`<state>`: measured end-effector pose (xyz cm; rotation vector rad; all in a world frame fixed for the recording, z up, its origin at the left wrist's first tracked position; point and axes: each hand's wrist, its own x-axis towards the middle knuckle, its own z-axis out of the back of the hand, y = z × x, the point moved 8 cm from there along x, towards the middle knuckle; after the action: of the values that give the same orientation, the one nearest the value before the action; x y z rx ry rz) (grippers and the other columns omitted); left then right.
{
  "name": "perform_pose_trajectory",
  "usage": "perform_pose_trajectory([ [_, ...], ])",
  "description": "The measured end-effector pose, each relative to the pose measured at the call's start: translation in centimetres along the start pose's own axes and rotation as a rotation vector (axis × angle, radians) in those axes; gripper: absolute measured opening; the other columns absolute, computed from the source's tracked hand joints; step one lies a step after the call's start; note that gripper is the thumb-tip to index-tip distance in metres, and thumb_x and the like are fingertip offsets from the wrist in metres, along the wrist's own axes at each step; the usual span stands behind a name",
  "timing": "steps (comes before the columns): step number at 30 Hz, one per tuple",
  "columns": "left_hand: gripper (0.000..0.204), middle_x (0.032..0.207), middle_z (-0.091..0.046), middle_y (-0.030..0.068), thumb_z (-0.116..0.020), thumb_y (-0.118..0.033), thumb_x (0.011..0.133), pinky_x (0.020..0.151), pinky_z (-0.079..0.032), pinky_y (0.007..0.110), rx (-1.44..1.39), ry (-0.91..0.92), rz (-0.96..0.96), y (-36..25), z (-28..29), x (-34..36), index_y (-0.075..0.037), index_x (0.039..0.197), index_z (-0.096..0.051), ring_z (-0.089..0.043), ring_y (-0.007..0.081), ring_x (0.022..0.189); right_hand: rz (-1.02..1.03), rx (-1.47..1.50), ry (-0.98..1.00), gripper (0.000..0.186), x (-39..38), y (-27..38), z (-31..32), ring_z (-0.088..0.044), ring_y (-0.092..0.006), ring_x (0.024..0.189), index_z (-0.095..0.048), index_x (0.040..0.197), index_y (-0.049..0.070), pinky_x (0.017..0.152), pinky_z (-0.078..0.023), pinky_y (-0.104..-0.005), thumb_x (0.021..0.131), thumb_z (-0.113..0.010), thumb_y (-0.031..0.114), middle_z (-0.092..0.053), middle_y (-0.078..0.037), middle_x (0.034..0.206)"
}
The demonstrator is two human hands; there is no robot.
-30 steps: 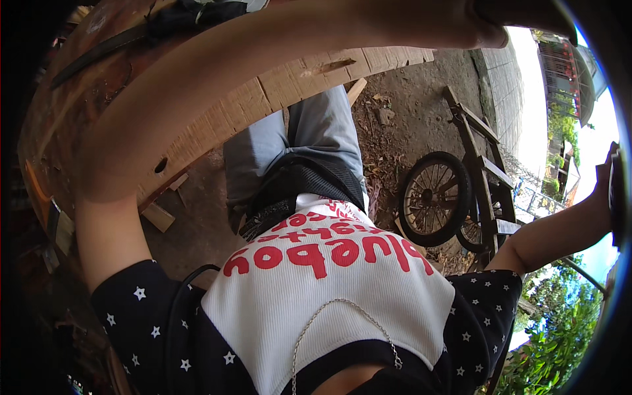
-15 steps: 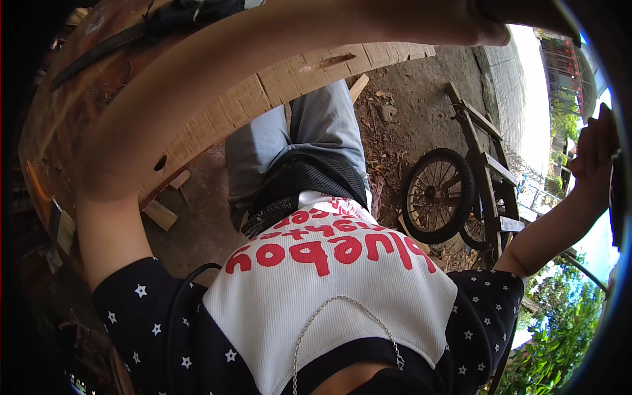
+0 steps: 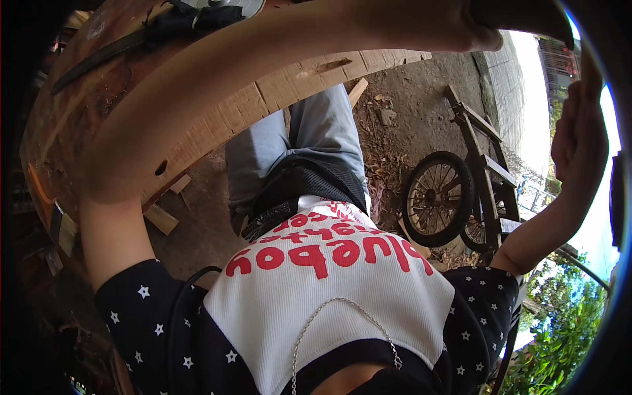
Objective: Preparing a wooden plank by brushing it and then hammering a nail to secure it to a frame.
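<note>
My left arm reaches up and across the wooden bench [image 3: 257, 95] to the upper right. My left hand [image 3: 486, 38] is at the top rim beside a dark shape [image 3: 526, 16]; its fingers are hidden, and I cannot tell whether it holds that shape. At the far right, my right hand [image 3: 580, 135] is raised with its fingers curled in. A narrow tan strip [image 3: 591, 66] shows just above it, too cut off by the rim to name. On the bench, behind my left forearm, lie a black strap [image 3: 99, 64] and a bundle of black cloth [image 3: 181, 25].
A wooden frame [image 3: 477, 141] with spoked wheels [image 3: 438, 197] stands on the dirt ground to the right. Wood offcuts [image 3: 161, 219] lie under the bench. A round metallic piece [image 3: 247, 5] is at the top of the bench. Green plants [image 3: 559, 336] grow at lower right.
My right hand has moved upward and slightly left and turned, and the tan strip now shows above it. My left hand has shifted slightly left. More of the metallic piece shows.
</note>
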<state>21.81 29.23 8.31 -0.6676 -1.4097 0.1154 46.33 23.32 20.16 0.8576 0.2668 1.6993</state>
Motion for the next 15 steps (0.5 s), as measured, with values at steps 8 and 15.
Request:
perform_pose_trajectory([
  [8,0.037,0.076,-0.058,0.0106,-0.068,-0.006,0.082,0.055,-0.043,0.039,0.037,-0.003,0.01,-0.2,-0.1,0.0,0.0,0.112,-0.048,-0.059,0.0215,0.061,-0.346,-0.158,0.241,0.046,-0.3,-6.9,0.6,-0.044,-0.0054,0.041,-0.068,0.103,0.002,0.036,-0.027,-0.0213,0.107,-0.048,0.043,-0.058,-0.003,0.067],
  [15,0.042,0.078,-0.058,0.0104,-0.069,-0.006,0.082,0.056,-0.043,0.037,-0.031,0.055,0.156,0.2,0.1,-0.1,0.001,0.118,-0.048,-0.06,0.0214,0.063,-0.132,-0.045,0.064,0.043,-0.9,-5.4,1.6,-0.037,-0.0063,0.044,-0.064,0.106,0.003,0.04,-0.025,-0.0241,0.106,-0.048,0.043,-0.053,-0.003,0.067],
])
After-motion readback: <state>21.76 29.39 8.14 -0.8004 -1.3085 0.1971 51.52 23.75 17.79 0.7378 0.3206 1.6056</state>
